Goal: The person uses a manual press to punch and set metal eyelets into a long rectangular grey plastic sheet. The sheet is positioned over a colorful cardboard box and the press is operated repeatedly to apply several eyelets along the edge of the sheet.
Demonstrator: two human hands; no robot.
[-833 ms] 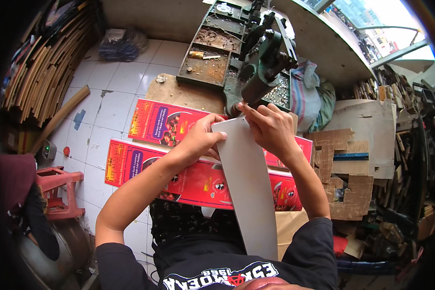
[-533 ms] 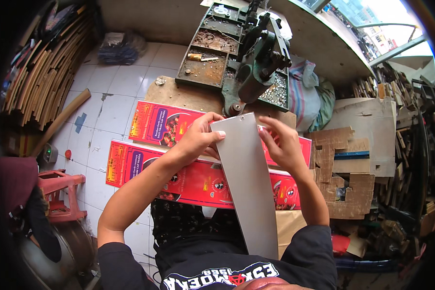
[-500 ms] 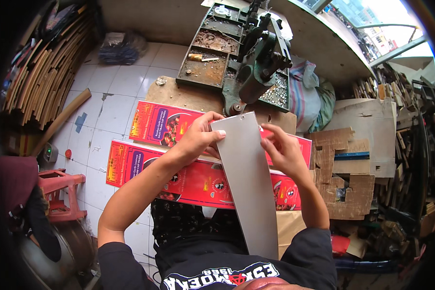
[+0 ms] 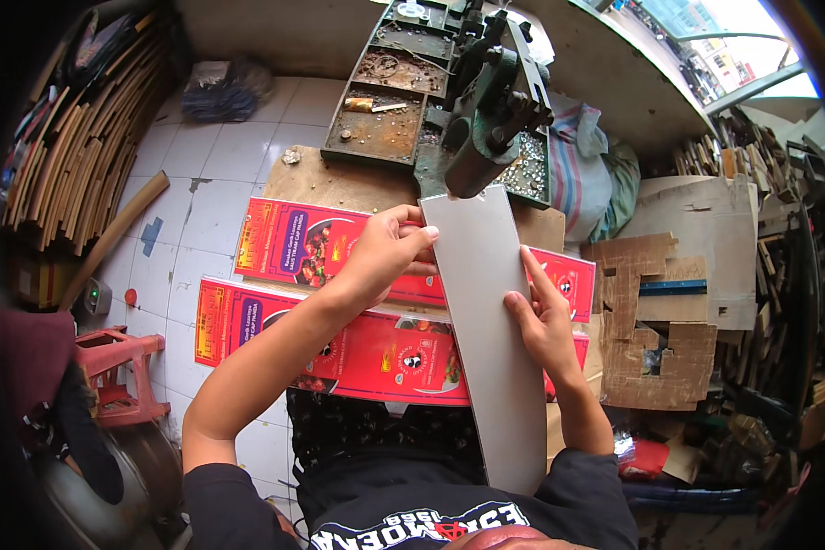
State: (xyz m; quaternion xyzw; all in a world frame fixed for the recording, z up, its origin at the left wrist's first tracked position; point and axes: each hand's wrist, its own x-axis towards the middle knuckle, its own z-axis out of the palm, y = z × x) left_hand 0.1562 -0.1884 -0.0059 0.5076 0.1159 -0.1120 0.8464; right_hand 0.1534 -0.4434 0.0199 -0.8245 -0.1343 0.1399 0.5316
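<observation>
A long, plain grey strip of sheet (image 4: 486, 330) runs from my lap toward the hand press (image 4: 482, 151). Its far end lies under the dark press head, which hides part of that edge. My left hand (image 4: 387, 255) pinches the strip's left edge near the far end, thumb on top. At the right edge, my right hand (image 4: 550, 325) grips it with the thumb on the surface and the fingers along the side. Beneath the strip lie two red printed panels, one farther away (image 4: 280, 240) and one nearer (image 4: 367, 353).
A compartment tray (image 4: 376, 137) with small metal bits stands left of the press, and more bits lie at its right. Cut cardboard (image 4: 628, 357) is at the right. Stacked boards (image 4: 92, 147) and a red stool (image 4: 124, 362) are at the left.
The grey strip's far end has moved forward and right, under the press head. My right hand, apart from the strip before, has come onto its right edge. My left hand keeps its grip.
</observation>
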